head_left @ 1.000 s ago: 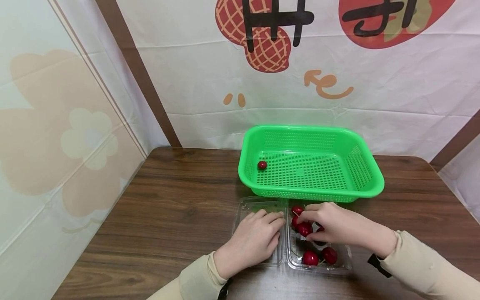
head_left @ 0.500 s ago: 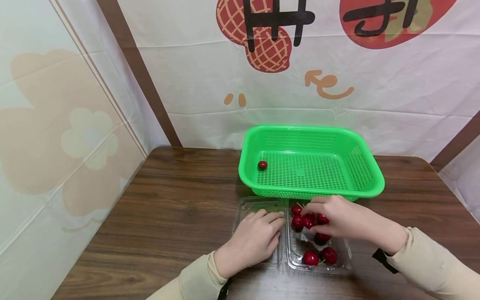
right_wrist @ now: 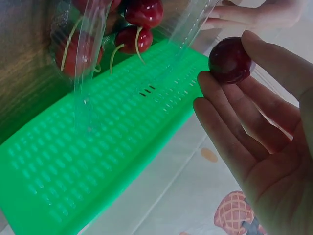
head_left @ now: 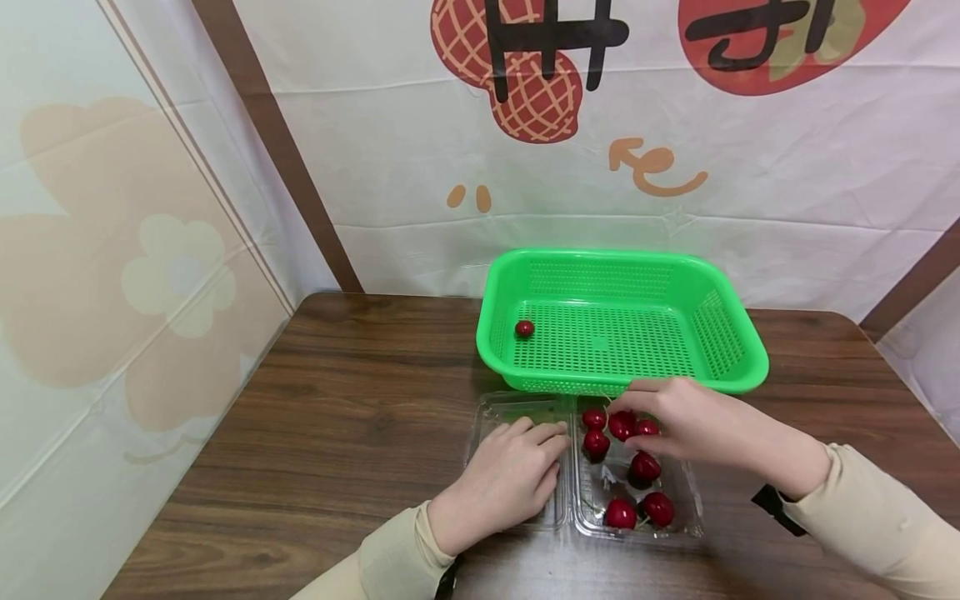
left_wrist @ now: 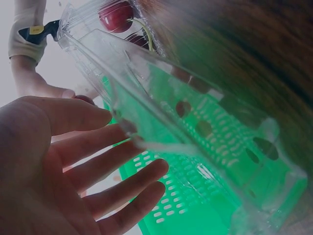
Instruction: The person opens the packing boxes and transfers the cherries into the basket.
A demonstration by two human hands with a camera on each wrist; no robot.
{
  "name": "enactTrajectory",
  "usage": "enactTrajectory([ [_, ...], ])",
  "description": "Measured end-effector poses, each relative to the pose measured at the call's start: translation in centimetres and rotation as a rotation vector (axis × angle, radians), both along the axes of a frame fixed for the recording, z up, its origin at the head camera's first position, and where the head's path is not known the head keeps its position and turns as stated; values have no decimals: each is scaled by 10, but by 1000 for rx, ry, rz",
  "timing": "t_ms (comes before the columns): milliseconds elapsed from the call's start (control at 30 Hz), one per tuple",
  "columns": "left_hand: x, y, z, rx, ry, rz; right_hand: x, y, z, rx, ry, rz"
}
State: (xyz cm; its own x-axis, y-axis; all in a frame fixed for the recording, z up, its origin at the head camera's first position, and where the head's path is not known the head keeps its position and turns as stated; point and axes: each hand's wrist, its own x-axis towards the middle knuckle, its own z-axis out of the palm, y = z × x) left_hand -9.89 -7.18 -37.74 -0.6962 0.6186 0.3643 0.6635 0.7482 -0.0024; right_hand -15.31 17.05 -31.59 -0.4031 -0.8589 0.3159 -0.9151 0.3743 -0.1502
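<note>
Between thumb and fingertips my right hand point(head_left: 693, 421) pinches a dark red cherry point(right_wrist: 230, 59), raised over the right half of a clear plastic clamshell box point(head_left: 675, 521). Several more cherries lie in that half, among them one near its middle point(head_left: 643, 468) and one at the front point(head_left: 620, 514); some have green stems. My left hand point(head_left: 506, 475) rests on the box's lid point(head_left: 495, 408), which is folded out flat to the left. In the left wrist view its fingers point(left_wrist: 132, 181) are spread loosely beside the clear plastic and hold nothing.
A green plastic basket point(head_left: 735, 358) stands just behind the box, with a single cherry point(head_left: 524, 329) at its left side. Wood-grain table point(head_left: 337, 467) extends to both sides. A printed fabric sheet point(head_left: 390, 150) hangs behind the table.
My right hand has lifted the cherry and moved back and slightly right, toward the basket's front rim. More cherries in the box now show. The left hand has stayed in place.
</note>
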Motion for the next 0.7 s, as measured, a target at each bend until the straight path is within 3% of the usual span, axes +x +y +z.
enactTrajectory([
  [267,0,0,0,2,5,0,-5,0,7,-34,35,27],
  [700,0,0,0,7,15,-7,-19,-1,14,32,6,-34],
])
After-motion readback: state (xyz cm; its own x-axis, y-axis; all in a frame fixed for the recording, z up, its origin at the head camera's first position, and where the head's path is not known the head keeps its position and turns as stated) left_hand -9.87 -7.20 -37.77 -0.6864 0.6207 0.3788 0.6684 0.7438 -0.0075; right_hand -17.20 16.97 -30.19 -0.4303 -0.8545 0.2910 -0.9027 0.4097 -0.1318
